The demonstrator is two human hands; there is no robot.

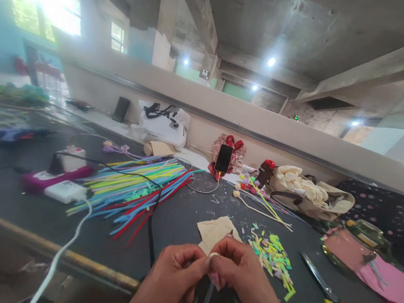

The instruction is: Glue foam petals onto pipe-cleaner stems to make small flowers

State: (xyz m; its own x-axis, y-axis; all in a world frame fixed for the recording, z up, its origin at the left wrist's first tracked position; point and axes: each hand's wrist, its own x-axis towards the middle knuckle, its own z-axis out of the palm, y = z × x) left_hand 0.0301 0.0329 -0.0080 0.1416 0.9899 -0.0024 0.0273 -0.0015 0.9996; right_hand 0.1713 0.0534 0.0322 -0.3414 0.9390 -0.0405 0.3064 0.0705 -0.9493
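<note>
Left hand [176, 275] and right hand [243, 268] are brought together at the near edge of the table [183, 217], their fingers curled and closed in a pinch; a small, pale piece [214, 255] is gripped between them, its material too small to be told. Under the right hand a soft-looking pinkish scrap [218, 281] and a thin translucent stick [208, 296] are partly seen. Just beyond, a tan, creased square of paper [210, 233] is laid flat. To its right, short green, yellow and pale cuttings [274, 258] are heaped loosely, and scissors [330, 292] with shiny metal blades and yellow and red handles are set down beside them. To the left, long, slender stems [135, 187] in red, blue and yellow-green are fanned out. Behind, a glossy phone [223, 159] is propped upright.
</note>
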